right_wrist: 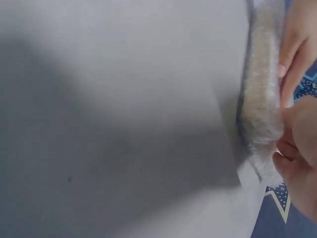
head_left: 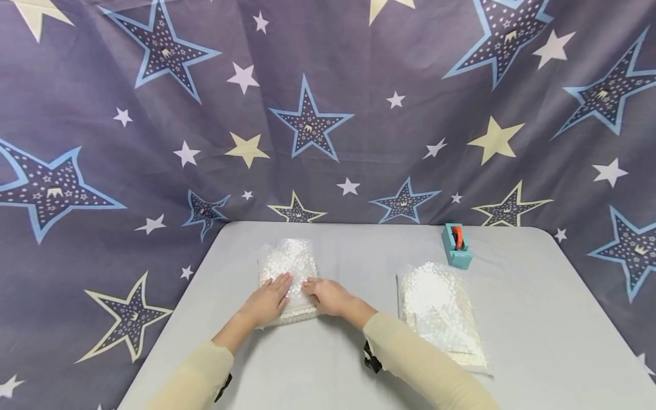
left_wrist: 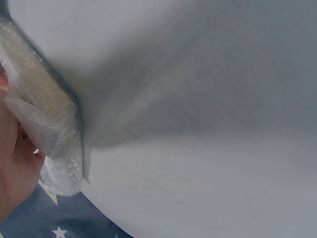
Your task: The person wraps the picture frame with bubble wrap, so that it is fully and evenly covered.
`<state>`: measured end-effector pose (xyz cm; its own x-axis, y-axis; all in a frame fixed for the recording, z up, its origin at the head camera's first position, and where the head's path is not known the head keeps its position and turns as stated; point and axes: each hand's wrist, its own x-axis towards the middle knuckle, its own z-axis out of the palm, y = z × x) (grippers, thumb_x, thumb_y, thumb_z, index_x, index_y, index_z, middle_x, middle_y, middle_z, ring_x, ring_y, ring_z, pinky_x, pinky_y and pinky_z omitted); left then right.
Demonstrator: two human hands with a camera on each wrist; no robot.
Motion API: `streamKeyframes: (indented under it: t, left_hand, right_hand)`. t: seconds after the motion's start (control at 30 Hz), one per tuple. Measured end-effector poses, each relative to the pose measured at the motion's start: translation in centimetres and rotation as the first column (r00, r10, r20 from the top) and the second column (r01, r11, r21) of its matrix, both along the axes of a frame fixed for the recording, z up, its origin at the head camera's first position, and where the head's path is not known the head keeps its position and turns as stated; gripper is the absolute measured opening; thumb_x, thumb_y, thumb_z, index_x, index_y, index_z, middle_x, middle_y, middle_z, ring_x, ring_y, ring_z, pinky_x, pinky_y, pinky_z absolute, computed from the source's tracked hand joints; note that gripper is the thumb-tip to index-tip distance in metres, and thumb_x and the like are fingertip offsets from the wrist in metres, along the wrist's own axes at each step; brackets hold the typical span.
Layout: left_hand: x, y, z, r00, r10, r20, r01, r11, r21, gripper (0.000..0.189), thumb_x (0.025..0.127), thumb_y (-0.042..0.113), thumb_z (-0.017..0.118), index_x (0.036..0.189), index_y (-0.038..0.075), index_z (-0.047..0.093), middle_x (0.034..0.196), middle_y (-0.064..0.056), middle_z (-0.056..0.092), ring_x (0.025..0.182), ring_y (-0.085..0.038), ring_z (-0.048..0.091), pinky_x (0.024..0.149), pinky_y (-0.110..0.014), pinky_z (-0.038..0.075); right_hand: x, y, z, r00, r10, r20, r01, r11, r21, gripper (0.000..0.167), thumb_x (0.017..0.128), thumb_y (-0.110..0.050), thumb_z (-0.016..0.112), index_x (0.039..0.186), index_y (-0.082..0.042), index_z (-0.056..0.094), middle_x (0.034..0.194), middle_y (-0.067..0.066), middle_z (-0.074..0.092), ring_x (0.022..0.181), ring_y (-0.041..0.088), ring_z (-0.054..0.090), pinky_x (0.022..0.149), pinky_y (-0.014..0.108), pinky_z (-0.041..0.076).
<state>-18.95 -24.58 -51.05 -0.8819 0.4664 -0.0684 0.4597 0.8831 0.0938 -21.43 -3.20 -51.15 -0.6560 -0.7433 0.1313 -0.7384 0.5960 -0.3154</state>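
Observation:
A flat bundle in clear bubble wrap [head_left: 289, 256] lies on the left half of the table, with something pale inside that the wrap blurs. My left hand [head_left: 267, 300] rests on its near left part, fingers stretched across the top. From the right, my right hand [head_left: 330, 296] touches the bundle's upper face near the right edge, its fingertips pointing toward the left hand. The right wrist view shows the bundle's side [right_wrist: 260, 84] with both hands against it. Loose wrap [left_wrist: 62, 173] bulges at one end in the left wrist view.
A second bubble-wrapped bundle [head_left: 441, 310] lies to the right, beyond the right forearm. Behind it stands a teal tape dispenser [head_left: 456, 247] with an orange-red roll. The pale table [head_left: 359, 250] ends at a star-patterned curtain [head_left: 328, 176].

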Motion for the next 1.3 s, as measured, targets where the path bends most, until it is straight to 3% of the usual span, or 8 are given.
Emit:
streamKeyframes:
  t: [0.13,0.37,0.7,0.9,1.03,1.17,1.3]
  left_hand:
    - [-0.1,0.1,-0.1,1.0,0.0,-0.006,0.0,1.0,0.011,0.053,0.101,0.022,0.044,0.144,-0.007,0.035,0.153,-0.022,0.036,0.143,-0.036,0.035,0.119,-0.053,0.028]
    - [-0.1,0.1,0.3,1.0,-0.008,-0.003,0.008,1.0,0.005,0.053,0.1,0.022,0.044,0.144,-0.006,0.036,0.152,-0.022,0.037,0.143,-0.036,0.035,0.119,-0.054,0.028]
    - [0.1,-0.5,0.5,1.0,-0.02,-0.018,0.02,1.0,0.011,0.052,0.099,0.02,0.046,0.142,-0.008,0.038,0.15,-0.024,0.039,0.141,-0.039,0.037,0.117,-0.055,0.03]
    - [0.3,-0.7,0.3,1.0,-0.016,-0.019,0.016,1.0,0.014,0.051,0.099,0.019,0.046,0.141,-0.009,0.039,0.15,-0.024,0.039,0.141,-0.039,0.038,0.117,-0.056,0.03]
    - [0.5,-0.7,0.2,1.0,-0.008,-0.008,0.008,1.0,0.014,0.052,0.1,0.02,0.045,0.142,-0.008,0.038,0.151,-0.024,0.038,0.141,-0.039,0.036,0.118,-0.055,0.029]
    - [0.5,-0.6,0.0,1.0,-0.011,-0.007,0.011,1.0,0.023,0.052,0.1,0.021,0.045,0.142,-0.008,0.038,0.151,-0.023,0.038,0.142,-0.038,0.036,0.119,-0.055,0.028]
    - [0.3,-0.6,-0.1,1.0,-0.015,-0.021,0.016,0.999,0.028,0.052,0.1,0.021,0.045,0.143,-0.008,0.038,0.151,-0.023,0.038,0.142,-0.038,0.036,0.118,-0.055,0.028]
  right_hand:
    - [-0.1,0.4,0.5,0.999,0.014,0.045,-0.01,0.997,-0.079,0.035,0.09,-0.004,0.06,0.124,-0.001,0.063,0.132,0.012,0.062,0.13,0.028,0.055,0.112,0.041,0.043]
    - [-0.2,2.2,1.6,0.996,0.013,0.091,-0.001,0.992,-0.125,0.035,0.093,-0.004,0.057,0.127,0.004,0.058,0.133,0.017,0.06,0.127,0.031,0.056,0.11,0.041,0.044]
    - [-0.8,8.9,3.8,0.974,-0.14,0.18,0.179,0.959,-0.221,0.031,0.091,-0.009,0.062,0.12,0.0,0.066,0.118,0.018,0.069,0.11,0.033,0.067,0.097,0.044,0.054]
    - [-1.0,14.2,3.9,0.947,-0.233,0.22,0.301,0.884,-0.357,0.022,0.09,-0.005,0.063,0.108,0.002,0.071,0.106,0.019,0.073,0.093,0.032,0.072,0.082,0.037,0.06]
    - [-1.0,17.9,3.6,0.915,-0.321,0.244,0.395,0.836,-0.381,0.019,0.09,-0.006,0.063,0.106,0.002,0.072,0.103,0.018,0.074,0.093,0.033,0.072,0.081,0.035,0.061]
    - [-1.1,21.6,3.7,0.865,-0.422,0.274,0.5,0.777,-0.383,0.018,0.091,-0.008,0.064,0.105,0.0,0.072,0.103,0.018,0.074,0.09,0.028,0.072,0.077,0.025,0.059]
    - [-1.3,24.7,4.0,0.79,-0.521,0.323,0.612,0.696,-0.375,0.02,0.091,-0.012,0.064,0.106,0.001,0.072,0.103,0.02,0.073,0.079,0.002,0.069,0.07,0.013,0.053]
